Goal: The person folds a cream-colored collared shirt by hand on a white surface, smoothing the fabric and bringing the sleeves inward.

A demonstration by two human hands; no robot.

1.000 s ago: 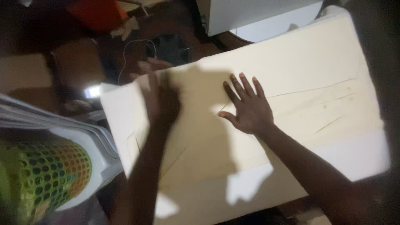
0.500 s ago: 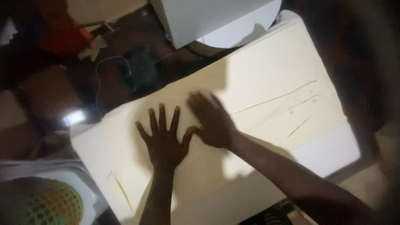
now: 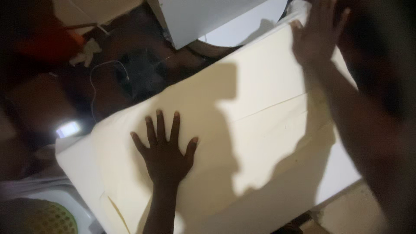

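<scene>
Clutter sits off the far-left edge of the work: a thin white cable (image 3: pixel 93 82) loops over a dark patch of floor, a small lit screen (image 3: pixel 68 129) glows just beside the near-left corner, an orange object (image 3: pixel 52 43) shows dimly at upper left, and a pale crumpled scrap (image 3: pixel 84 50) lies next to it. A white boxy unit (image 3: pixel 208 17) stands beyond the far edge, with a rounded white piece (image 3: pixel 242 30) under it. A green perforated basket (image 3: pixel 41 216) shows at bottom left. Nothing lies on top of the cream fabric sheet (image 3: pixel 260 78); only hard shadows of arm and head cross it. The sheet is spread flat over a white padded board (image 3: pixel 342 169), covering most of it, with a faint crease running across the right half. Left hand (image 3: pixel 165 149) lies palm-down on the sheet's near-left part, fingers spread wide, holding nothing. Right hand (image 3: pixel 314 37) is at the sheet's far-right corner, open with fingers extended, blurred; cannot tell whether it presses the cloth or hovers just over it. The two hands are well apart. Room is dark, lit from one side; bare pale floor (image 3: pixel 364 208) at lower right.
</scene>
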